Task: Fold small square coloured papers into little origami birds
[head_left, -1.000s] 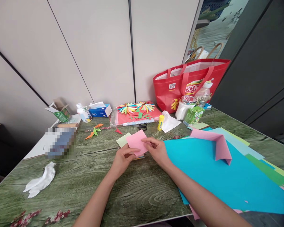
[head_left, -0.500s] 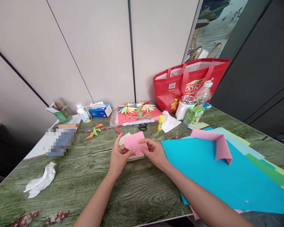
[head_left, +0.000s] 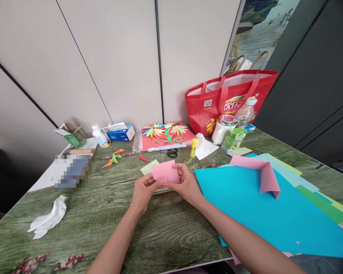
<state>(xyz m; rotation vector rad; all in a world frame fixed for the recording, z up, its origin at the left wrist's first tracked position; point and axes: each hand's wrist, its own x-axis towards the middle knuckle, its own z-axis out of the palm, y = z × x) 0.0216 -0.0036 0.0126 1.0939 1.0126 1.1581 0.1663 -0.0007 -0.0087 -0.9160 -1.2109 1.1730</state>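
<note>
Pinching with thumbs and fingers, the left hand (head_left: pixel 142 191) and right hand (head_left: pixel 188 185) are holding a small, pink paper sheet (head_left: pixel 165 171); a pale-green paper piece (head_left: pixel 148 167) is showing beyond it

Gap between our left hand (head_left: pixel 143 190) and right hand (head_left: pixel 188 185) is blocked by the square pink paper (head_left: pixel 165 169) both pinch. Between our bare forearms (head_left: pixel 117 239), green wood-grain tabletop (head_left: pixel 168 228) is open toward us, so we can pass there. Left lane is free out to the crumpled white tissue (head_left: pixel 49 219). Right: big flat blue paper sheet (head_left: pixel 246 217), folded pink paper piece (head_left: pixel 268 179) on top. Ahead we hit black-handled scissors (head_left: pixel 173 153), a yellow glue stick (head_left: pixel 193 148), then the tall red shopping bag (head_left: pixel 198 114).
</note>
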